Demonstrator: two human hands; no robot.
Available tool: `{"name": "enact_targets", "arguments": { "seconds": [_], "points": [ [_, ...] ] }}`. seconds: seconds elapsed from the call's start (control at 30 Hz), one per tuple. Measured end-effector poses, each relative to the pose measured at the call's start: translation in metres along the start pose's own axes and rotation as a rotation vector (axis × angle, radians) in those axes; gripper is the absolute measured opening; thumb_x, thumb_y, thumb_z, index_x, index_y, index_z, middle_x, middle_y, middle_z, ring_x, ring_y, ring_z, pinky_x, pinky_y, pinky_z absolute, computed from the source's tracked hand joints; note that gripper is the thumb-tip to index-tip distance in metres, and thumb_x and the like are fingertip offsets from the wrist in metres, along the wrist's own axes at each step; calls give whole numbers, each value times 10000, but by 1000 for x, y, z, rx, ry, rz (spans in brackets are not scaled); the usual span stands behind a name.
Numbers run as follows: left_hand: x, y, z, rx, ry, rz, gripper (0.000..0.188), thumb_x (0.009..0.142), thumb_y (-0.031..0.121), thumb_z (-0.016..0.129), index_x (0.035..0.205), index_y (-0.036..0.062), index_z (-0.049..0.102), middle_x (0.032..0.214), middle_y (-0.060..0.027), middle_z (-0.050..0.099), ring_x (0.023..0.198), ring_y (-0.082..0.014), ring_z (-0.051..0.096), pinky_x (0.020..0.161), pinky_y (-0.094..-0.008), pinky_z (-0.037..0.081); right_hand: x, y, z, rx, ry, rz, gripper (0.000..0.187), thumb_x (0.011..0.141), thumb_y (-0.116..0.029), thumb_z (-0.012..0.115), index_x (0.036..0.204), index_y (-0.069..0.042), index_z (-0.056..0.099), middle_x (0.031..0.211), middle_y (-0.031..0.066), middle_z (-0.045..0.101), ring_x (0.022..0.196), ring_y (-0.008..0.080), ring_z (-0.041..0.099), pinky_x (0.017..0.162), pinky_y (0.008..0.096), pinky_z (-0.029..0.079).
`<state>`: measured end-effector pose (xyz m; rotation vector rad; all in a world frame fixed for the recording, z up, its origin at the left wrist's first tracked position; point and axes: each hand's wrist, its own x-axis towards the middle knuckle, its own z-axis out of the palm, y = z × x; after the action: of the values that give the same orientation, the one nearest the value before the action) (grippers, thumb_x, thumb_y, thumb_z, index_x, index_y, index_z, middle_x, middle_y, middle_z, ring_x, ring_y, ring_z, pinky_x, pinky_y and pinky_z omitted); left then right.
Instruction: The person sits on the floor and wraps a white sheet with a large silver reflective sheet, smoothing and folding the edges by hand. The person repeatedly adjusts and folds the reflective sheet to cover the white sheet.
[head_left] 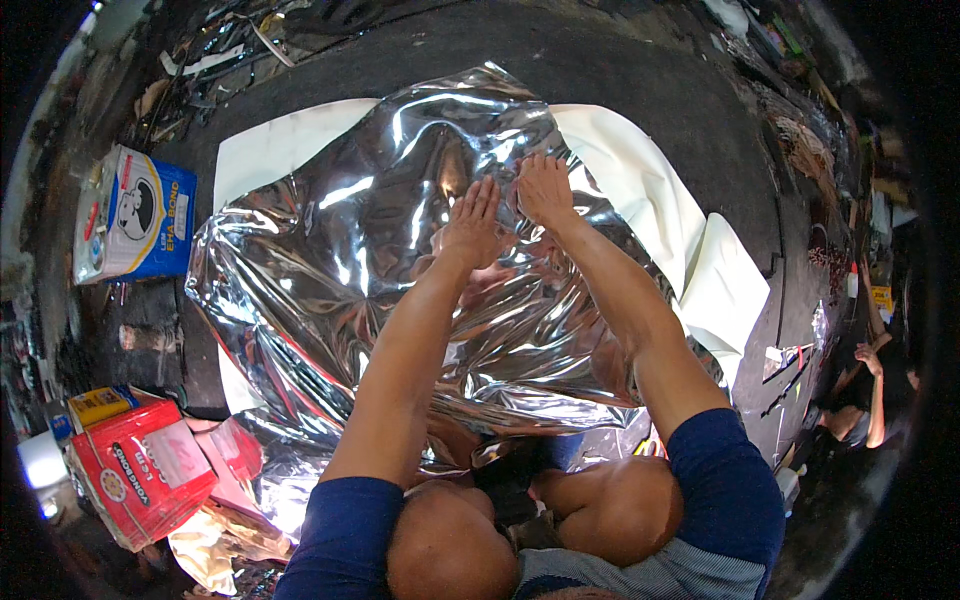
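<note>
A large, mirror-like silver sheet (330, 215), wrinkled and shiny, lies over a white sheet (640, 165) whose edges show at the far left and along the right. My left hand (473, 225) rests flat on the silver sheet near its middle, fingers stretched out. Just to its right and slightly farther away, my right hand (546, 190) presses on the same sheet close to its right edge, palm down with the fingers extended. Neither hand lifts the sheet. Folds run from below the hands toward my knees, where the near part of the sheet bunches up.
A blue and white tin (135, 215) stands at the left. Nearer, a red box (142, 470) carries a small yellow box (100, 403). Scraps lie along the far edge of the dark work surface (640, 70). Another person's hand (868, 358) shows at the far right.
</note>
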<state>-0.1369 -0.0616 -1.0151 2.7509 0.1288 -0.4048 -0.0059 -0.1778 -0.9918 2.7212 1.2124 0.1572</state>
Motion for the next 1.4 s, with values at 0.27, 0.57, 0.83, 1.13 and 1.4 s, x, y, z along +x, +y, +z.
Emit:
{"name": "enact_targets", "arguments": {
  "seconds": [0.27, 0.57, 0.83, 1.13, 1.4],
  "points": [
    [-3, 1, 0, 15, 27, 4, 1018, 930, 700, 419, 1593, 42, 14, 1674, -148, -27, 1546, -309, 4, 1239, -477, 81, -4, 26, 6, 373, 57, -52, 322, 886, -189, 581, 1143, 5, 568, 1021, 223, 619, 970, 396, 606, 827, 530, 463],
    [-4, 3, -1, 18, 49, -4, 1000, 934, 665, 450, 1593, 39, 32, 1674, -152, -10, 1546, -311, 20, 1240, -467, 96, 7, 55, 6, 865, 283, 423, 317, 975, -243, 440, 980, 14, 626, 1035, 263, 653, 973, 474, 612, 857, 530, 478],
    [-2, 6, -2, -22, 45, -42, 964, 927, 606, 510, 1602, 83, 64, 1682, -96, 3, 1549, -268, 17, 1247, -438, 83, 1, 114, 35, 1087, 32, 483, 583, 893, -433, 665, 1168, 81, 641, 1080, 230, 682, 931, 303, 689, 861, 400, 528],
    [-41, 3, -59, -73, -196, 108, 656, 891, 466, 633, 1362, 15, 565, 1569, -178, 345, 1423, -323, 387, 1149, -443, 364, -35, 103, -47, 883, -215, 398, 425, 778, -384, 774, 968, -6, 741, 847, 127, 707, 788, 252, 676, 752, 376, 521],
    [-118, 41, -246, -269, 698, 182, 673, 840, 361, 733, 1416, 89, 517, 1302, -213, 583, 1206, -418, 557, 1040, -469, 443, -93, 79, -265, 1295, 205, 56, 218, 911, -239, 707, 921, -23, 731, 796, 6, 694, 731, 88, 602, 687, 281, 475]
  ]
}}
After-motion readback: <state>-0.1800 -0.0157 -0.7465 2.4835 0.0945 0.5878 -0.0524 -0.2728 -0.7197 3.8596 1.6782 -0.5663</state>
